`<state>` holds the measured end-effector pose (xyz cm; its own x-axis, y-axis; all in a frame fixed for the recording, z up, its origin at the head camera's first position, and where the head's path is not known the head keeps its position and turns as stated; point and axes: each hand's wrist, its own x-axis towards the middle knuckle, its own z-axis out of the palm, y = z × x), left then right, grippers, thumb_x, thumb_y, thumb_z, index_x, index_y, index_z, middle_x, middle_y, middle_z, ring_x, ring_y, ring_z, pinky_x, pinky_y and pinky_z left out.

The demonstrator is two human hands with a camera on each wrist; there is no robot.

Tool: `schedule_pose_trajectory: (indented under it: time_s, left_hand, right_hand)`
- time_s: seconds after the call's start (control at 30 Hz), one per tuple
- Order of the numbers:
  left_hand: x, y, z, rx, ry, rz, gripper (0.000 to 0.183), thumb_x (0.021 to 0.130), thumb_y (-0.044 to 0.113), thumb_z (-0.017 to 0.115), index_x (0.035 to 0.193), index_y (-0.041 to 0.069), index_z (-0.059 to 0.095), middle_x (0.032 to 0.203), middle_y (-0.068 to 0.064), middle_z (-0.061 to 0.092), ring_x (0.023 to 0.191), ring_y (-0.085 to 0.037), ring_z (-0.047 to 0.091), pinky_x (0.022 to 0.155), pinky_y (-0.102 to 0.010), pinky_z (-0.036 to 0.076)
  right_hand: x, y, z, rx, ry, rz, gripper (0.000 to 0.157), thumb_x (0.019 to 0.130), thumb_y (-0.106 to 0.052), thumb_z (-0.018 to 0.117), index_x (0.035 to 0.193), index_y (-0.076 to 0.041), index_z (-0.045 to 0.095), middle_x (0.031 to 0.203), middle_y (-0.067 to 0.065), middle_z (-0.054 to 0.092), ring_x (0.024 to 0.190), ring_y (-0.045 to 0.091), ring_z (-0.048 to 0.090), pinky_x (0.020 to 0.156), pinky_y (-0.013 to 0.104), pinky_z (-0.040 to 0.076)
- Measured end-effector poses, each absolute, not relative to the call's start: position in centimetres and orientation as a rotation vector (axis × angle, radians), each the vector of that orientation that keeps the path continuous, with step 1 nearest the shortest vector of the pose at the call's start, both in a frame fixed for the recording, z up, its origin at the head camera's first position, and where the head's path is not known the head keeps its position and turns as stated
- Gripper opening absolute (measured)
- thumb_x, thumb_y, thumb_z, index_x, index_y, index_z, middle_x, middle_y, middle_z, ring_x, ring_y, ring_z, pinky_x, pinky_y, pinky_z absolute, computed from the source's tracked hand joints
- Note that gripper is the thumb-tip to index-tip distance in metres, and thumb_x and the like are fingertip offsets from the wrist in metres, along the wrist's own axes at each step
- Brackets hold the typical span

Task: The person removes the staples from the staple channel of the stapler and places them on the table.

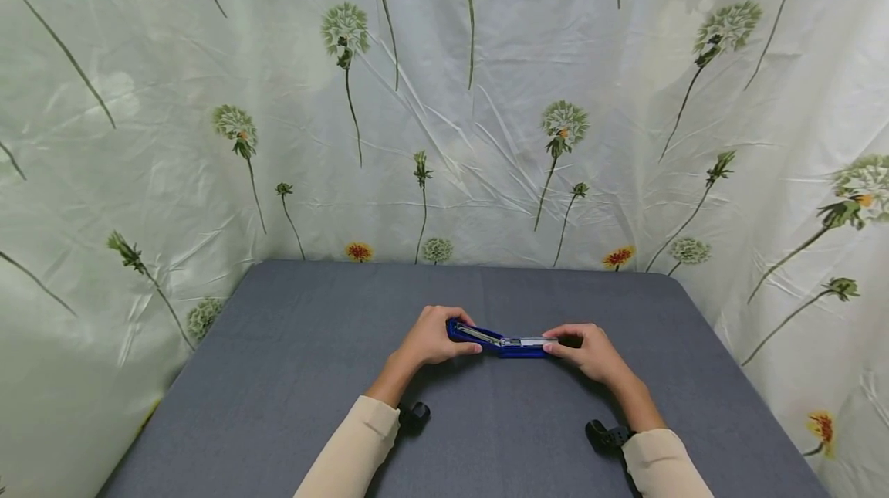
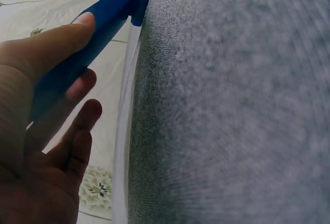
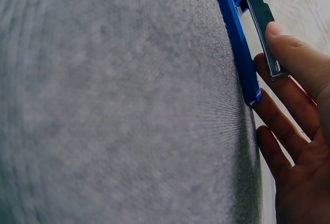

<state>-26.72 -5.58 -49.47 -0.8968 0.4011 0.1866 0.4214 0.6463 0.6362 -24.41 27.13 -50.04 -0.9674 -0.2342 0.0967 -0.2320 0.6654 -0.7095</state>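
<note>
A blue stapler (image 1: 522,353) is spread open over the middle of the table, its hinge between the two hands. My left hand (image 1: 432,336) grips the raised top arm (image 2: 108,20), thumb on one side and fingers on the other. With the thumb and fingers of my right hand (image 1: 590,350), I pinch the free end of the metal staple magazine (image 3: 262,20). The blue base (image 3: 238,48) lies low along the tabletop, and a gap separates it from the magazine. Fingertips of the right hand are right at the base's end.
A grey cloth-covered table (image 1: 278,374) spreads out under both hands. Behind it and at its sides hangs a pale curtain (image 1: 486,135) printed with dandelions. Black wrist mounts (image 1: 606,436) stick out below the cream sleeves (image 1: 354,448).
</note>
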Motion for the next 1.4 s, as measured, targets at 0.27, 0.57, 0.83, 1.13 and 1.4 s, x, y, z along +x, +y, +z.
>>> schedule_pose_trajectory:
  time_s: [0.27,0.57,0.83,1.13,1.4]
  left_hand:
    - [-26.6,-5.9,-49.6,-0.706,-2.844,-1.081,0.028,0.071,0.056,0.081,0.087,0.037,0.068,0.087,0.016,0.065,0.084,-0.008,0.057,0.081,-0.031,0.048]
    - [-26.7,-5.9,-49.6,-0.690,-2.880,-1.077,0.028,0.071,0.055,0.081,0.088,0.037,0.068,0.088,0.016,0.065,0.085,-0.008,0.056,0.081,-0.032,0.048]
    - [-25.7,-5.2,-48.8,-0.751,-2.809,-0.861,0.044,0.077,0.055,0.077,0.108,0.025,0.070,0.103,0.009,0.069,0.097,-0.011,0.061,0.090,-0.035,0.049]
    - [-23.6,-0.4,-46.2,-0.780,-2.567,-0.577,0.021,0.085,0.041,0.073,0.095,0.022,0.076,0.096,0.007,0.069,0.092,-0.013,0.060,0.086,-0.036,0.050]
    - [-23.8,2.9,-47.3,-0.780,-2.711,-0.567,0.010,0.088,0.032,0.072,0.086,0.023,0.076,0.087,0.007,0.067,0.084,-0.012,0.059,0.083,-0.031,0.049]
  right_hand:
    - [-24.4,27.0,-50.1,-0.371,2.869,-1.221,0.022,0.081,-0.042,0.077,0.098,-0.027,0.076,0.102,-0.004,0.073,0.099,0.016,0.063,0.088,0.040,0.048]
    - [-24.4,26.9,-49.9,-0.363,2.875,-1.222,0.023,0.081,-0.042,0.077,0.098,-0.026,0.076,0.102,-0.003,0.073,0.096,0.014,0.063,0.085,0.036,0.048]
    - [-24.2,26.8,-50.2,-0.371,2.871,-1.248,0.024,0.082,-0.043,0.075,0.099,-0.026,0.076,0.103,-0.002,0.073,0.098,0.017,0.062,0.086,0.039,0.049]
    - [-24.0,26.7,-50.3,-0.362,2.890,-1.253,0.024,0.082,-0.045,0.075,0.098,-0.027,0.075,0.100,-0.004,0.073,0.093,0.014,0.063,0.082,0.033,0.050]
    - [-23.8,26.5,-50.2,-0.375,2.862,-1.302,0.021,0.083,-0.040,0.075,0.099,-0.026,0.075,0.100,-0.003,0.073,0.089,0.013,0.063,0.076,0.025,0.049]
